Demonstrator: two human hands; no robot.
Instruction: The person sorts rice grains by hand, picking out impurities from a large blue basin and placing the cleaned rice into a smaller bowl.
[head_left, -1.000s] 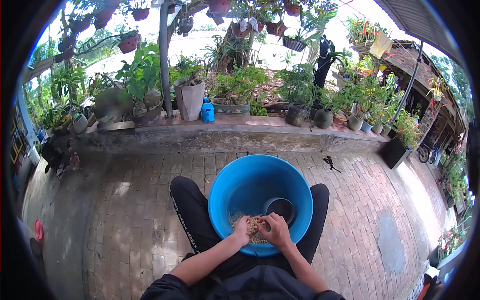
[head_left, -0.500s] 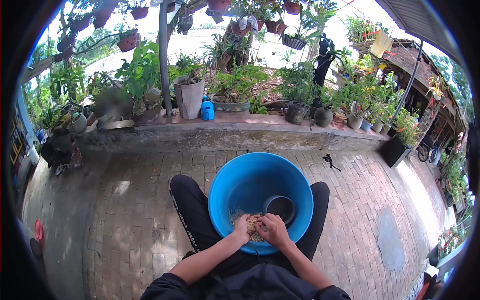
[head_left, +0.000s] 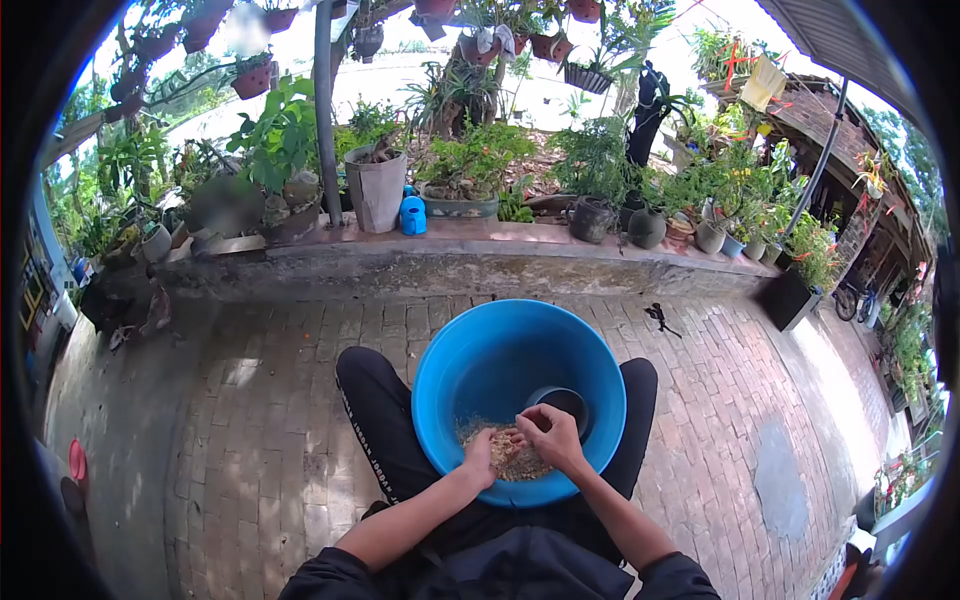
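Observation:
A large blue basin (head_left: 455, 360) rests between my legs. Pale grain-like material (head_left: 525, 466) lies at its near side. My left hand (head_left: 483, 456) is in the basin, palm up and cupped, with some of this material in it. Above and to the right of it, my right hand (head_left: 550, 433) has its fingertips drawn together in a pinch; what they hold, if anything, is too small to make out. A dark round bowl (head_left: 568, 402) sits inside the basin on the right, partly hidden behind my right hand.
Around the basin is a brick floor (head_left: 280, 420). A low ledge (head_left: 450, 272) ahead bears potted plants (head_left: 590, 222), a blue container (head_left: 413, 215) and a metal post (head_left: 326, 120). A black strip (head_left: 661, 320) lies on the floor, and a pink item (head_left: 77, 459) is at far left.
My right hand has lifted up and slightly right, away from my left hand, and now covers part of the dark bowl. More of the grain-like material shows beneath it.

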